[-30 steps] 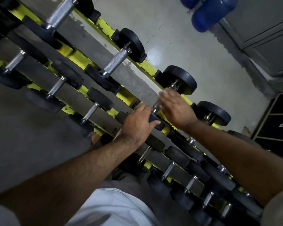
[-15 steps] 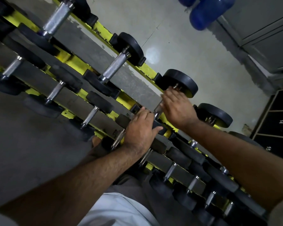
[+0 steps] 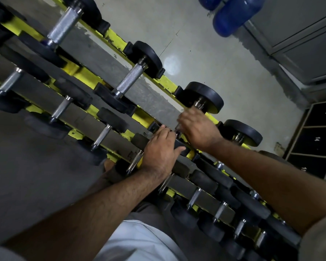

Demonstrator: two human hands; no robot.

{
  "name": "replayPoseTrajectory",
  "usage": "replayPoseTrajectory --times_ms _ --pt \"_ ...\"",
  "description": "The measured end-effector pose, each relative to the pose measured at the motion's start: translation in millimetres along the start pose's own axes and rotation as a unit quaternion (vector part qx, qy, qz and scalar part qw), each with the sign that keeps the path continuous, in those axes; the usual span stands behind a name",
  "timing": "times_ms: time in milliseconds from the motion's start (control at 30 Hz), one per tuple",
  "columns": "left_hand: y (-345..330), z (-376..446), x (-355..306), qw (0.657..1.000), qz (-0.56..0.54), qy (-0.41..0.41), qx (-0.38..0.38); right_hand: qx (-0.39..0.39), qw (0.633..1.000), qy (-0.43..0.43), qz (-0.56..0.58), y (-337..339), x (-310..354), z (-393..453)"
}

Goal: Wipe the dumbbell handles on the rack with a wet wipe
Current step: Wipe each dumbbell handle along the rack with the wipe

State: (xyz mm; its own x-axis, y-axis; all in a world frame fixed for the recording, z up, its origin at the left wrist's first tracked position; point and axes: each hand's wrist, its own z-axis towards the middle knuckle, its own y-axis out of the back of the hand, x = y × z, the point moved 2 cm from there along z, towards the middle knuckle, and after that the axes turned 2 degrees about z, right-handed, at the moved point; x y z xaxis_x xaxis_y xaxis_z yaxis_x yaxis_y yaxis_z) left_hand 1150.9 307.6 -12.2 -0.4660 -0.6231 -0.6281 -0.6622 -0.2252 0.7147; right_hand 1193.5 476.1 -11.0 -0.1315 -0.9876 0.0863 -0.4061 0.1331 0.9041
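Note:
A dumbbell point(image 3: 205, 97) with black round heads lies across the yellow rack point(image 3: 166, 81). My right hand point(image 3: 198, 129) is curled round its chrome handle, which it mostly hides. Only a short bit of chrome shows at the far head. My left hand point(image 3: 162, 147) grips the near black head point(image 3: 183, 147) of the same dumbbell, thumb over its edge. No wet wipe is visible; whatever lies under my right palm is hidden. More dumbbells with knurled handles point(image 3: 130, 78) sit to the left on the same rail.
Two lower rack tiers hold several smaller dumbbells point(image 3: 102, 134) under my forearms. Blue water jugs point(image 3: 233, 14) stand on the grey floor at the top right. Numbered dark lockers point(image 3: 316, 140) line the right edge.
My right hand has shifted slightly along the handle toward my left hand, covering more chrome. My left hand has stayed on the near head. The view has drifted a little.

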Motion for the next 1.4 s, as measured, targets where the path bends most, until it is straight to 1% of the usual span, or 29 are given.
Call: replayPoseTrajectory --times_ms 33,67,100,167,200,233,300,333,367,467,500,600,633,667,733,767,800,900,1033,1100,1167,1267,1300,1333,1400 --pt "0 0 0 1.0 0.0 0.001 -0.001 0.01 0.999 0.048 0.011 -5 5 -3" --pt "1 0 0 1.0 0.0 0.001 0.0 0.014 0.997 0.074 0.02 -4 3 -4" --pt "1 0 0 1.0 0.0 -0.001 0.0 0.009 0.998 0.062 0.024 2 -3 -2" --pt "1 0 1 1.0 0.001 -0.003 0.001 -0.025 0.999 -0.009 0.03 12 -13 1" --pt "0 0 1 1.0 0.001 -0.004 0.001 -0.031 0.999 -0.017 0.029 13 -11 0" --pt "0 0 2 1.0 -0.001 -0.003 0.001 -0.023 0.999 0.011 0.031 9 -2 -2" --pt "1 0 2 1.0 -0.01 0.002 0.0 0.015 0.993 0.109 0.051 -4 13 -8" --pt "1 0 2 1.0 -0.014 0.003 0.0 0.026 0.989 0.132 0.056 -5 12 -7" --pt "2 0 2 1.0 -0.015 0.004 0.001 0.023 0.991 0.122 0.052 -2 6 -5" --pt "2 0 5 1.0 -0.02 0.006 0.005 -0.026 0.998 0.045 0.034 6 -10 -1" --pt "2 1 6 1.0 -0.026 0.009 0.003 -0.025 0.998 0.055 0.025 5 -3 -3" --pt "2 1 6 0.999 -0.035 0.014 -0.004 0.009 0.988 0.154 0.028 -14 11 -12" --pt "1 0 5 0.999 -0.035 0.015 -0.006 0.007 0.989 0.149 0.02 -11 6 -11" --pt "0 0 5 0.999 -0.035 0.016 -0.006 -0.011 0.993 0.121 0.005 -8 -3 -9" --pt "-1 0 5 0.999 -0.031 0.016 -0.002 -0.04 0.999 0.015 -0.031 2 -17 -6" --pt "-1 -1 5 0.999 -0.026 0.018 -0.005 -0.037 0.998 -0.027 -0.05 3 -17 -5" --pt "-1 -1 5 1.0 -0.019 0.018 -0.011 -0.031 0.996 -0.046 -0.067 2 -11 -6" --pt "-3 -3 -1 1.0 0.006 -0.001 -0.031 -0.007 0.995 -0.035 -0.096 -4 -4 -12" --pt "-10 -8 -13 0.999 0.01 -0.037 -0.033 -0.023 0.988 -0.083 -0.127 -2 -7 -7" --pt "-14 -9 -12 0.999 0.015 -0.029 -0.041 -0.019 0.991 -0.048 -0.125 -11 3 -7" --pt "-16 -8 -11 0.999 0.029 -0.027 -0.037 -0.033 0.994 -0.014 -0.102 -8 -2 -6" --pt "-18 -5 -9 0.999 0.019 -0.016 -0.031 -0.072 0.994 -0.048 -0.073 -2 -19 -3" --pt "-17 -4 -9 0.999 0.014 -0.011 -0.031 -0.084 0.994 -0.038 -0.056 -5 -16 -3" --pt "-18 -4 -10 0.999 0.012 -0.005 -0.033 -0.09 0.995 -0.004 -0.038 -9 -10 -4" --pt "-17 -4 -10 0.999 0.01 0.002 -0.037 -0.084 0.992 0.098 -0.002 -14 -3 -7"
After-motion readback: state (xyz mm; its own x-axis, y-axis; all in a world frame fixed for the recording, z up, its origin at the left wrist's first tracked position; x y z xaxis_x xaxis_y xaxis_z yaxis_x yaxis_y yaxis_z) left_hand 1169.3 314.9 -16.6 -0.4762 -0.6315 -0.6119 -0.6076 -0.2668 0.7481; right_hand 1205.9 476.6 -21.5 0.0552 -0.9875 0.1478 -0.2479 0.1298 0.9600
